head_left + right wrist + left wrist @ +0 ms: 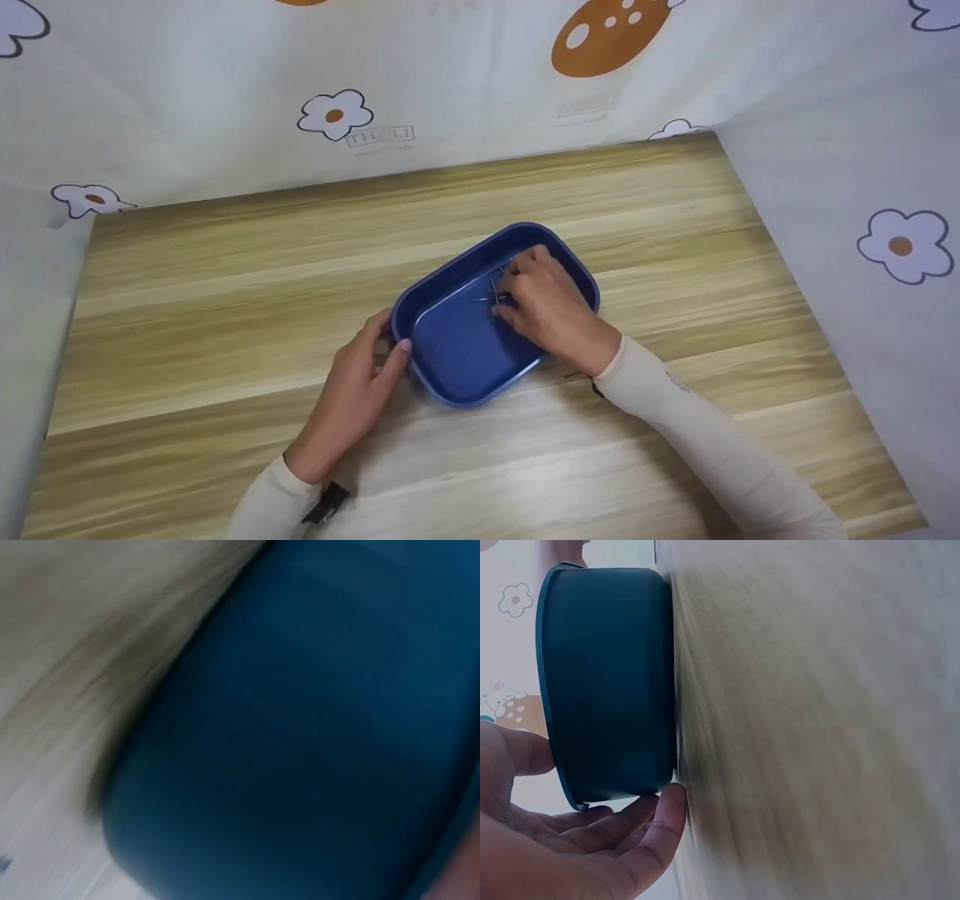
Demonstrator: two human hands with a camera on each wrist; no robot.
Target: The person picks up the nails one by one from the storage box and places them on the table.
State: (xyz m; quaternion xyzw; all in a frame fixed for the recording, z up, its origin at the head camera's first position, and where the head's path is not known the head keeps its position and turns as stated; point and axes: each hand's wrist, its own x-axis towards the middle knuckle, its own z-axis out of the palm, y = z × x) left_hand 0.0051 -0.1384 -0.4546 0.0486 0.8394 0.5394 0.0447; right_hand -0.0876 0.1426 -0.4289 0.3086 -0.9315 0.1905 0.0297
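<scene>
— Where to look for the deep blue oblong tray with rounded corners (450, 356)?

— Near the middle of the pale wood-grained desk (225, 315), lying lengthwise from half past seven to half past one in the head view.

— Why hold it at eight o'clock with the left hand (358, 390)?

— Probably to stop it sliding: clamped on the tray there, with thumb at the rim and fingers against the outer wall. Leaves most of the opening free, too.

— And with the right hand (551, 300)?

— Set inside, wrist over the rim near four o'clock, fingers bent over the thin dark metal pins (496, 298), a little towards twelve from the middle. Likely bent so for work on pieces this slender. Cannot tell whether pinching any or only touching.

— Anything extra from the left wrist view?

— Shows the base flat on the desk and the fingers low along the wall, hidden from above. Suggests steadying rather than lifting. Shows no pins, though.

— And from the right wrist view?

— Mostly blurred outer wall, plus a sliver of skin at four o'clock. Cannot settle the fingertip question there.

— Anything else from above?

— Perhaps a small thin dark piece (568, 376) outside the tray, between four and five o'clock. Too small to name.
</scene>
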